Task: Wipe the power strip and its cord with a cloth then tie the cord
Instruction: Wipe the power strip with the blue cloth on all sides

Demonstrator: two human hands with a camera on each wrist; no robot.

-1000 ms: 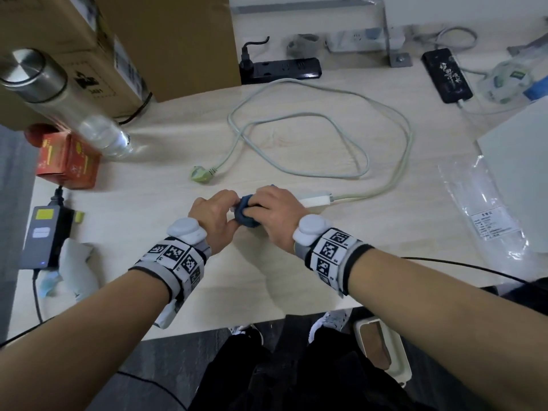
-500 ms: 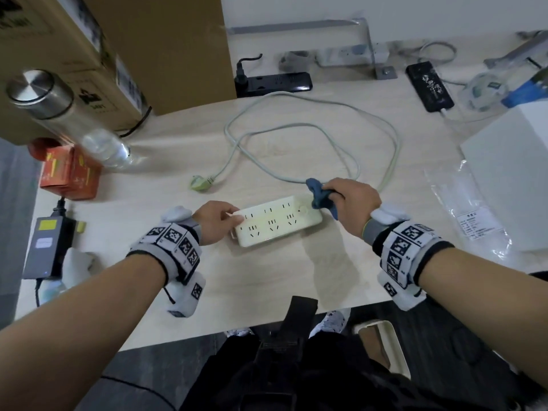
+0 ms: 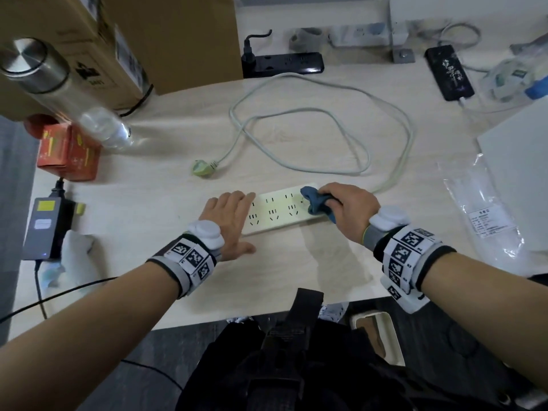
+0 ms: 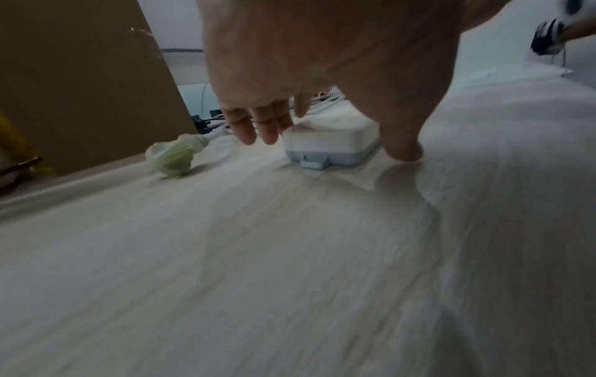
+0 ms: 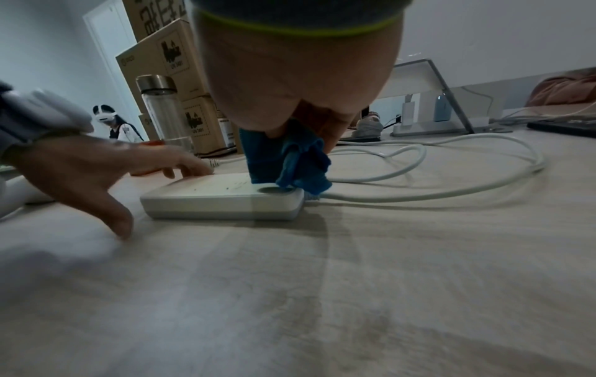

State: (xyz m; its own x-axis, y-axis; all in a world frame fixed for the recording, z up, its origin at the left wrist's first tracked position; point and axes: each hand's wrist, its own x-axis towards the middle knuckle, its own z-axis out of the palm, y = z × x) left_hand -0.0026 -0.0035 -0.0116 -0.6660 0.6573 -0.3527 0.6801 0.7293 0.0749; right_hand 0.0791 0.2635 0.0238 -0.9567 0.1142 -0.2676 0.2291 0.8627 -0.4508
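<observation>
A clear bottle (image 3: 74, 102) with a steel cap is seen tilted at the table's (image 3: 184, 280) far left, beside cardboard boxes (image 3: 166, 34); what it holds cannot be told. A clear plastic bag (image 3: 486, 218) with a printed label lies flat at the right edge, its contents not discernible. The white strip (image 3: 275, 213) lies flat near the table's front edge, sockets up. Its left end is pressed by the straight, spread fingers (image 4: 245, 127) of the left hand (image 3: 229, 221), with the thumb planted on the table just beside the strip's near side. A bunched blue cloth (image 3: 315, 201) is gripped by the curled fingers of the right hand (image 3: 348, 209) and is held down on the strip's right end, where the cord (image 3: 397, 126) leaves it. The cord is laid in loose loops across the table beyond the hands, ending in a pale green plug (image 3: 200, 167) left of the strip, apart from the left fingertips.
</observation>
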